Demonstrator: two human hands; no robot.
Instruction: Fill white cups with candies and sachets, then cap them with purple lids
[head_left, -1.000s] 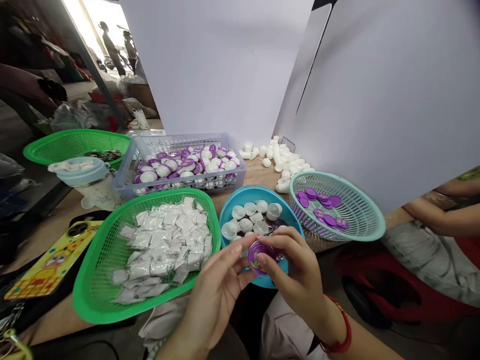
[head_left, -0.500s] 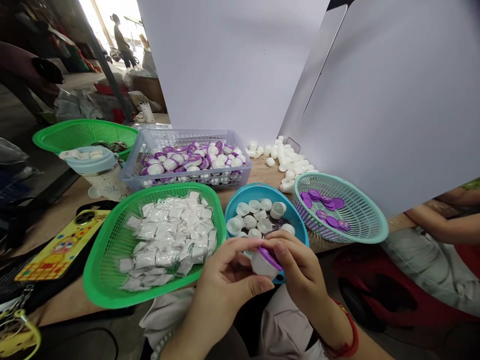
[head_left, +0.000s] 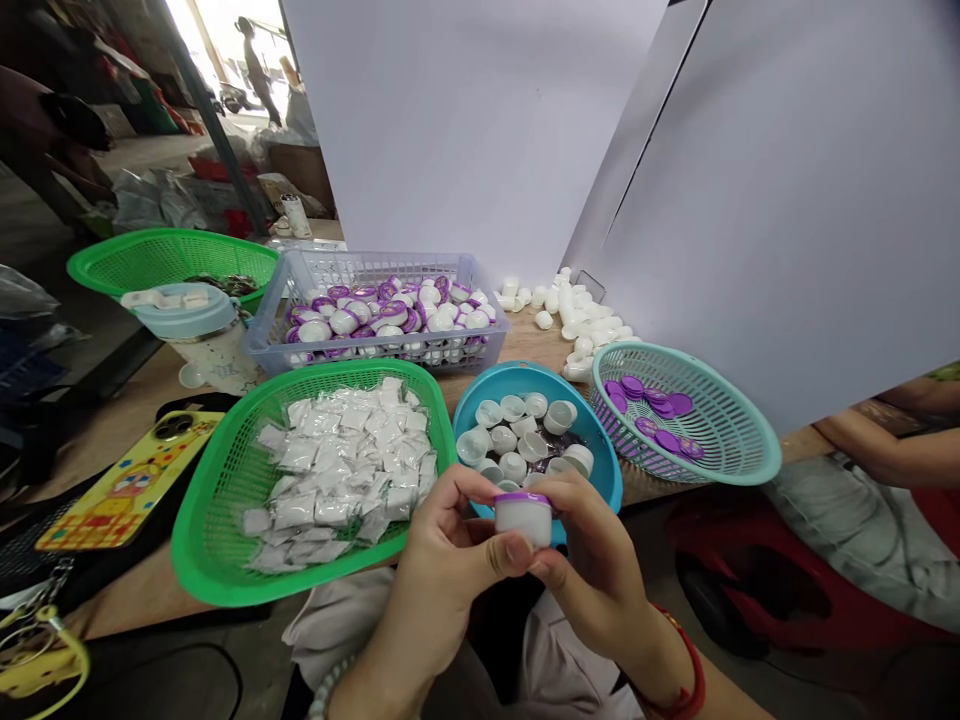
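Both hands meet just above the front rim of a blue plastic bowl [head_left: 609,490]. The left hand [head_left: 442,570] and the right hand [head_left: 592,570] each have a closed grip, pinching a white plastic cup [head_left: 523,522] between fingers and thumb, with a purple lid [head_left: 523,497] on top. More white cups [head_left: 512,438] sit in the bowl. To the left is a green basket [head_left: 196,530] of white sachets [head_left: 337,470]; to the right, a teal basket [head_left: 757,450] of purple discs [head_left: 649,398]. Farther back, a lilac crate [head_left: 480,335] holds white-and-purple capsules [head_left: 390,318], and loose white capsule halves [head_left: 577,320] lie on the wooden desk [head_left: 525,345].
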